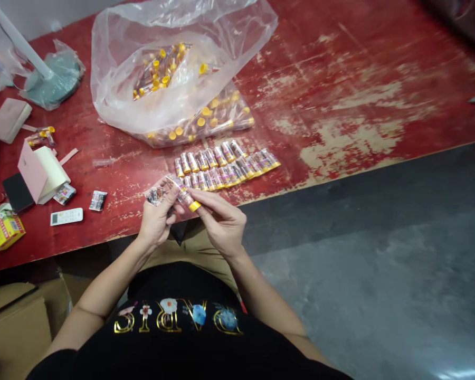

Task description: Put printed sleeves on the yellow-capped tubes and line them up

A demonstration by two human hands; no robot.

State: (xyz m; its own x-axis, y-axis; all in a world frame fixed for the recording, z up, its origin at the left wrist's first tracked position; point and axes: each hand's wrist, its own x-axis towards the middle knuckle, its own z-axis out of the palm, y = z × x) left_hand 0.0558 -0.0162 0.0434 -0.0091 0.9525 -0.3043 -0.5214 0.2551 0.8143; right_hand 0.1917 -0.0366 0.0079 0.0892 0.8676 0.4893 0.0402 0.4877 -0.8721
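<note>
Between both hands, at the table's front edge, is a small clear tube with a yellow cap (193, 205). My left hand (156, 219) pinches its upper end and also has a small printed packet (155, 196) at its fingers. My right hand (221, 219) closes its fingers on the tube near the yellow cap. Just beyond the hands, several similar tubes (221, 154) lie side by side in two rows on the red table (285, 105). Behind the rows, a large clear plastic bag (114, 89) holds many more yellow-capped tubes.
On the left are a remote control (66, 217), a packet (98, 200), an open pink notebook (34, 171), a black object (19, 192) and a yellow box (3, 231). A lamp base (53, 82) stands behind. Cardboard (19, 327) is below the table.
</note>
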